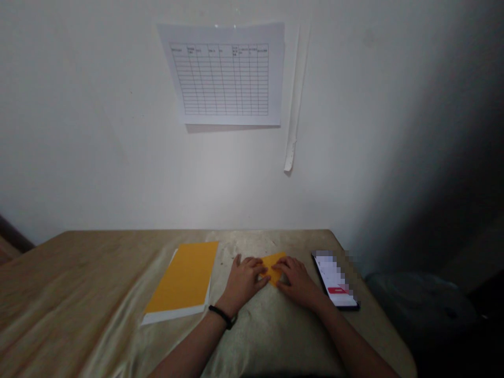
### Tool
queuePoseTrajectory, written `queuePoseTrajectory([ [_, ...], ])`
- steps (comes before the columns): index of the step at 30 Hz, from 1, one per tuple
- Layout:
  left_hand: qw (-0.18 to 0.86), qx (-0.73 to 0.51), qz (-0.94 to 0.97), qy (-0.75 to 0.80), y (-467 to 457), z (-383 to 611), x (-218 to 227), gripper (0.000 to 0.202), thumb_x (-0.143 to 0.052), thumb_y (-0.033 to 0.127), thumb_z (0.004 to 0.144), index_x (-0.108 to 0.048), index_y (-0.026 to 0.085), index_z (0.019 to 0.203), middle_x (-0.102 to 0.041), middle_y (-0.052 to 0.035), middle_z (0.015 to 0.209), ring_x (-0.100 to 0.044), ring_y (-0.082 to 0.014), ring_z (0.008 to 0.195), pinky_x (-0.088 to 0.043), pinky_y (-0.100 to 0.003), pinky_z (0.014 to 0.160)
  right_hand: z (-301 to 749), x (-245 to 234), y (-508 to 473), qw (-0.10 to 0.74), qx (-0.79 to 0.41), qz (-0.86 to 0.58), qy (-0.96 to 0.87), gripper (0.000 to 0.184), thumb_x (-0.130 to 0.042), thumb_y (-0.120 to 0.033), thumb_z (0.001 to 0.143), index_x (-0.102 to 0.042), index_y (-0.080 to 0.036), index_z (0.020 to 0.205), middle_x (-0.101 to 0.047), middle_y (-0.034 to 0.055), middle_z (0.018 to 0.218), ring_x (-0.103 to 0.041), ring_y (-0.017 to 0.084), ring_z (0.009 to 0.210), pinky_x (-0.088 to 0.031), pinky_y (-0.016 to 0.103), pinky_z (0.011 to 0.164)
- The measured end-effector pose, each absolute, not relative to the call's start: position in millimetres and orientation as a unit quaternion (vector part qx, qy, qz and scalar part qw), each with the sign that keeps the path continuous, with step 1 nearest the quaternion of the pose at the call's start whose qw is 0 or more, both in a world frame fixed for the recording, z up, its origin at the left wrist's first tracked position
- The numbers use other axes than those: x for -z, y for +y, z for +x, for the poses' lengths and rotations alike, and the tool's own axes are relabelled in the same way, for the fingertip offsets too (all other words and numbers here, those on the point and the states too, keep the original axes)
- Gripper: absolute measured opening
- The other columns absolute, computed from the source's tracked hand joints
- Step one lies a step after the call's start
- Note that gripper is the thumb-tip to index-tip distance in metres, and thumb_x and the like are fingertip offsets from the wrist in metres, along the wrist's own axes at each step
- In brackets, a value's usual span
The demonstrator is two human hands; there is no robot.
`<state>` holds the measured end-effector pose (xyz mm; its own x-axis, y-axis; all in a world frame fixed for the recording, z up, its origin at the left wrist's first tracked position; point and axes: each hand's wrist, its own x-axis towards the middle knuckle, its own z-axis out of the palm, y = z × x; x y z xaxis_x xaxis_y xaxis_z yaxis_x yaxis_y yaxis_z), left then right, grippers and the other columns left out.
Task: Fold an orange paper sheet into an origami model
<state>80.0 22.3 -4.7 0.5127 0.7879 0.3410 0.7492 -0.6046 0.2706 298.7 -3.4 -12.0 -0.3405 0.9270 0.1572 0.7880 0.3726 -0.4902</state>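
My left hand [246, 276] and right hand [298, 279] both touch the small yellow paper [272, 260], on the table [94, 299] between the yellow-topped stack [183, 278] at left and the phone [342, 299] at right; whether they pinch or only press it, I can't tell. It looks smaller than the stack, so I'd judge some folding done, but my hands partly cover it and what remains doesn't show
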Motion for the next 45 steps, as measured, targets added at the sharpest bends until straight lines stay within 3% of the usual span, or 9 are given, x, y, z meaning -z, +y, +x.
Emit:
queuePoseTrajectory([
  [13, 0.036, -0.22, 0.871, 0.438, 22.8, 79.8, 5.7, 0.021, -0.062, 0.043, 0.093, -0.074, 0.03, 0.104, -0.072, -0.0032, 0.119, -0.062, -0.0243, 0.115, -0.014, -0.06, 0.118, 295.7, 6.6, -5.9, 0.2, -0.168, -0.544, -0.797, 0.045, -0.061, -0.036, 0.085, -0.058, -0.028, 0.129, -0.052, 0.0064, 0.136, -0.042, 0.025, 0.131, -0.026, 0.039, 0.114],
  [23, 0.005, -0.209, 0.882, 0.422, 26.2, 81.0, 8.2, 0.022, -0.06, 0.041, 0.094, -0.075, 0.028, 0.102, -0.073, -0.0022, 0.116, -0.067, -0.0221, 0.108, -0.013, -0.054, 0.121, 297.1, 8.5, -5.0, 0.189, -0.161, -0.54, -0.805, 0.045, -0.057, -0.026, 0.084, -0.059, -0.026, 0.129, -0.052, 0.0068, 0.135, -0.041, 0.023, 0.131, -0.025, 0.038, 0.115],
  [30, 0.003, -0.215, 0.882, 0.418, 27.2, 80.9, 10.9, 0.022, -0.06, 0.041, 0.094, -0.075, 0.028, 0.102, -0.073, -0.003, 0.116, -0.067, -0.0223, 0.107, -0.015, -0.054, 0.121, 295.6, 6.9, -7.0, 0.192, -0.162, -0.544, -0.801, 0.046, -0.062, -0.036, 0.084, -0.059, -0.025, 0.129, -0.051, 0.0073, 0.137, -0.041, 0.025, 0.132, -0.026, 0.039, 0.115],
  [40, 0.004, -0.223, 0.877, 0.425, 24.9, 81.7, 10.1, 0.023, -0.06, 0.043, 0.094, -0.075, 0.028, 0.102, -0.073, -0.0033, 0.118, -0.066, -0.0228, 0.108, -0.013, -0.056, 0.122, 295.4, 6.8, -7.4, 0.184, -0.149, -0.54, -0.807, 0.042, -0.053, -0.024, 0.086, -0.059, -0.024, 0.128, -0.052, 0.0073, 0.135, -0.041, 0.023, 0.132, -0.024, 0.038, 0.115],
  [45, 0.011, -0.221, 0.875, 0.43, 22.7, 81.9, 8.2, 0.022, -0.06, 0.042, 0.093, -0.075, 0.029, 0.104, -0.072, -0.0032, 0.119, -0.066, -0.0228, 0.109, -0.012, -0.055, 0.122, 295.1, 6.3, -7.0, 0.177, -0.152, -0.545, -0.805, 0.039, -0.053, -0.033, 0.09, -0.059, -0.024, 0.128, -0.052, 0.0078, 0.136, -0.04, 0.024, 0.133, -0.025, 0.039, 0.115],
])
